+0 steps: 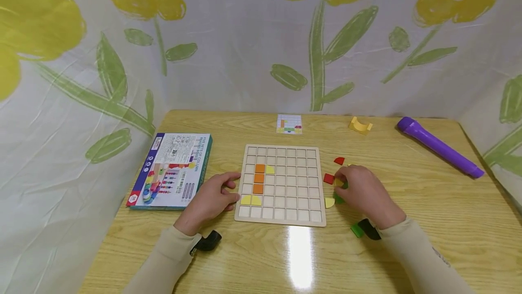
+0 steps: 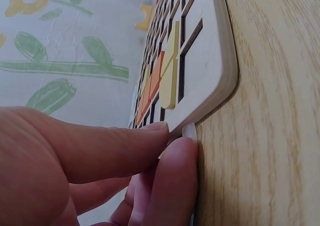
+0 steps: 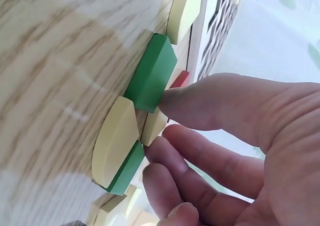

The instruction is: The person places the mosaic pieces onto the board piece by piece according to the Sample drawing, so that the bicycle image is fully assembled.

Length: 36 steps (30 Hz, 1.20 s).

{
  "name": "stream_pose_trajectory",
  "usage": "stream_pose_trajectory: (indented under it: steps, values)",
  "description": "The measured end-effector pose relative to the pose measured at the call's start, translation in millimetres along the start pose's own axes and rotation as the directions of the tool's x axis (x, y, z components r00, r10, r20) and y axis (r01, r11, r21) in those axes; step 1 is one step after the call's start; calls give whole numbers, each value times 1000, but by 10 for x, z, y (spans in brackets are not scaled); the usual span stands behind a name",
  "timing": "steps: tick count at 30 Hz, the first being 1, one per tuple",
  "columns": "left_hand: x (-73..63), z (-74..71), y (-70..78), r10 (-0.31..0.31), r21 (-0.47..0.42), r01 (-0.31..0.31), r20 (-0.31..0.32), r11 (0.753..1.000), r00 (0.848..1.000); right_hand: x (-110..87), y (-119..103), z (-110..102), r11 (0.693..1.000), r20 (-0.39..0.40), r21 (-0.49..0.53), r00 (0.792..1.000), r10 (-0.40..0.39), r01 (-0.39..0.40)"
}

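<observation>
A wooden grid board (image 1: 321, 221) lies on the table. Several orange squares (image 1: 258, 178) and yellow quarter-round pieces (image 1: 256, 200) sit in its cells. My left hand (image 1: 213, 198) is at the board's left edge, thumb and fingertip touching its side near the corner. To the right of the board, my right hand (image 1: 363, 190) holds a small yellow piece (image 3: 154, 127) between thumb and fingers, low over the table. Around those fingers lie green blocks (image 3: 151, 76), another yellow piece (image 3: 116, 138), a red square (image 1: 328, 179) and a red quarter-round (image 1: 339, 161).
A printed box (image 1: 171, 171) lies left of the board. At the back are a small pattern card (image 1: 289, 124), a yellow arch block (image 1: 360, 125) and a purple microphone-shaped stick (image 1: 440, 147). A green block (image 1: 357, 230) lies by the right wrist. A flowered curtain (image 1: 236, 58) surrounds the table.
</observation>
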<state>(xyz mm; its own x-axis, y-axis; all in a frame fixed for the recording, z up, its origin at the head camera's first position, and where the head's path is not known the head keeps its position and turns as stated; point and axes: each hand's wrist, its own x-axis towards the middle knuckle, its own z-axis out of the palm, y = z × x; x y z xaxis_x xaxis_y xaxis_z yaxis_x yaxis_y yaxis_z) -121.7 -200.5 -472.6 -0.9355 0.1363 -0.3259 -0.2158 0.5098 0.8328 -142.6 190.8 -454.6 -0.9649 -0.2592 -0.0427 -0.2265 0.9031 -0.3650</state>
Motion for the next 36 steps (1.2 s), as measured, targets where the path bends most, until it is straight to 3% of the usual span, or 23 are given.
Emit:
stream_pose_trajectory:
  steps: [6, 10, 21, 29, 36]
  values:
    - [-5, -8, -17, 4, 16, -4, -1, 1000, 1000, 2, -25, -3, 1000, -10, 9, 1000, -5, 5]
    - [-17, -15, -29, 3, 18, -3, 1, 1000, 1000, 20, -153, -11, 999, -22, 14, 998, -52, 52]
    - [-11, -14, -27, 3, 18, -3, -2, 1000, 1000, 196, -959, 219, 972, -25, 27, 972, -234, 235]
    - [9, 1, 7, 2, 24, -2, -3, 1000, 1000, 195, -1515, 454, 912, -17, 46, 913, -407, 407]
    - [-5, -7, 5, 10, 38, -10, -18, 999, 1000, 202, -1748, 685, 872, -4, 1, 872, -489, 489]
